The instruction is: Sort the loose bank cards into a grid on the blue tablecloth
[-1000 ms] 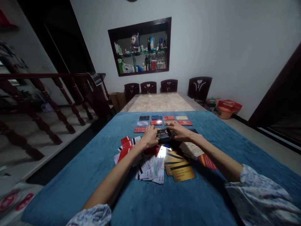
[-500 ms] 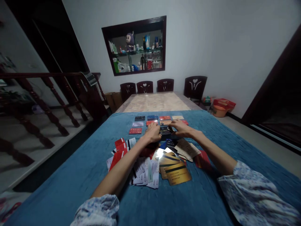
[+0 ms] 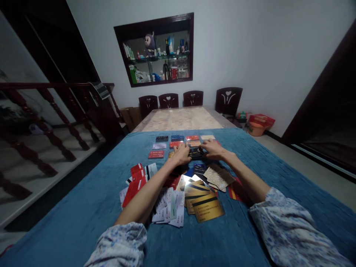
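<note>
A black card [image 3: 195,152] with light lettering lies between my two hands, in the nearest row of laid-out cards. My left hand [image 3: 182,154] has its fingers bent and pressed at the card's left end. At its right end, the fingertips of my right hand [image 3: 212,149] grip the edge. Beside my left hand is a red card [image 3: 156,154]; an orange card [image 3: 193,143] sits just beyond the black one. Closer to me are overlapping gold cards [image 3: 207,208], white cards [image 3: 177,207], red cards [image 3: 136,181] and beige cards [image 3: 219,175].
A blue cloth [image 3: 91,207] covers the near part of the table, with a marble-look top [image 3: 180,118] beyond it. Dark chairs [image 3: 193,98] stand at the far end. A wooden railing [image 3: 52,124] runs along the left, and an orange bucket [image 3: 257,129] sits on the floor at right.
The black card's lettering shows more clearly between my hands, and my right fingertips have drawn in to its right edge. The whole view has shifted slightly.
</note>
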### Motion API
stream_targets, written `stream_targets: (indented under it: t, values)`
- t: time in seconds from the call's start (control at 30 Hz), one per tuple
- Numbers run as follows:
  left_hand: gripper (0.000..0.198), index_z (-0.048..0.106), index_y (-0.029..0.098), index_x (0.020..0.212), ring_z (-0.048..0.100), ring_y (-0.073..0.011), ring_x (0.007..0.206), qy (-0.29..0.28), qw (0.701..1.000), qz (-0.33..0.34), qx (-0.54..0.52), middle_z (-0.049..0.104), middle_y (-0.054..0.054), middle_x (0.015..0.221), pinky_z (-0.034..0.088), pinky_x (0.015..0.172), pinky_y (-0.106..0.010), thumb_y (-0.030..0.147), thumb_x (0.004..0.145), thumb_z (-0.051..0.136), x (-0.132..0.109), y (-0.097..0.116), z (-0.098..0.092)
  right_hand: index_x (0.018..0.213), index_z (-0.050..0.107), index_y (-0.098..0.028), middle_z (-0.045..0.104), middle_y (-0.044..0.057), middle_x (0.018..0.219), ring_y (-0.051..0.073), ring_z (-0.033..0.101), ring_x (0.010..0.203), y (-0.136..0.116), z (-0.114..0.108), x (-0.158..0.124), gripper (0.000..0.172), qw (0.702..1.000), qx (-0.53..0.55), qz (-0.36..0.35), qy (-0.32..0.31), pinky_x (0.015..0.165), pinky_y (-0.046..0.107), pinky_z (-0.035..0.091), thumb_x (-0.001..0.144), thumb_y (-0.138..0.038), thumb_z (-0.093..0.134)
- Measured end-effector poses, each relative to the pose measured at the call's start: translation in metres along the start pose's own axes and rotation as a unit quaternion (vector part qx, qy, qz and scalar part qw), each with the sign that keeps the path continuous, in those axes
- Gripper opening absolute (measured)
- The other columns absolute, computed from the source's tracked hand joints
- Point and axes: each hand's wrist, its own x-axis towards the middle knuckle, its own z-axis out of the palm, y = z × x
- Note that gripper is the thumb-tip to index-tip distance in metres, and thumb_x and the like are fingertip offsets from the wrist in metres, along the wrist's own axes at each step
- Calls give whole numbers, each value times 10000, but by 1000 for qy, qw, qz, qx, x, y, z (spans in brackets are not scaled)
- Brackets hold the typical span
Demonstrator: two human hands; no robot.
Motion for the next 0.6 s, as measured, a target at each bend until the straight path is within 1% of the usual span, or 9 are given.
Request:
stream_targets:
  t: [0.1, 0.2, 0.37, 0.5, 0.6]
  values:
    - [347, 562, 151, 1158, 425, -343, 1258, -7, 1000, -2, 6, 518, -170, 1292, 334, 1043, -528, 252, 826, 579, 4, -1, 2, 1208, 654, -222, 628, 148, 1168, 341, 488, 1100, 2, 4, 1, 460, 1000, -4, 8, -1, 857, 401, 434, 751, -272, 668]
    - [346, 572, 147, 1154, 431, -356, 1259, -14, 1000, -3, 7, 535, -180, 1279, 327, 1047, -547, 259, 826, 591, 7, -2, 5, 1236, 639, -219, 615, 162, 1188, 364, 473, 1130, 1, 6, 1, 477, 1000, -5, 14, -14, 867, 444, 430, 763, -278, 648]
    - [321, 589, 165, 1130, 448, -352, 1253, -26, 1000, -8, 10, 562, -168, 1258, 321, 1054, -568, 238, 817, 594, 11, -5, 10, 1190, 656, -224, 614, 165, 1196, 373, 472, 1140, -4, 5, -2, 434, 999, 4, 19, -29, 876, 491, 426, 758, -254, 625]
    - [316, 597, 173, 1119, 443, -352, 1267, -39, 999, -9, 11, 554, -165, 1281, 319, 1060, -580, 238, 810, 598, 17, -7, 13, 1185, 656, -215, 608, 174, 1210, 380, 469, 1152, -6, 5, -3, 432, 999, 17, 23, -38, 866, 510, 435, 756, -219, 598]
    - [302, 612, 167, 1095, 424, -359, 1292, -53, 999, -4, 12, 543, -172, 1302, 311, 1072, -591, 246, 804, 608, 21, -10, 13, 1193, 653, -217, 608, 171, 1211, 378, 465, 1166, -7, 4, -3, 428, 998, 24, 25, -43, 882, 512, 426, 769, -236, 595]
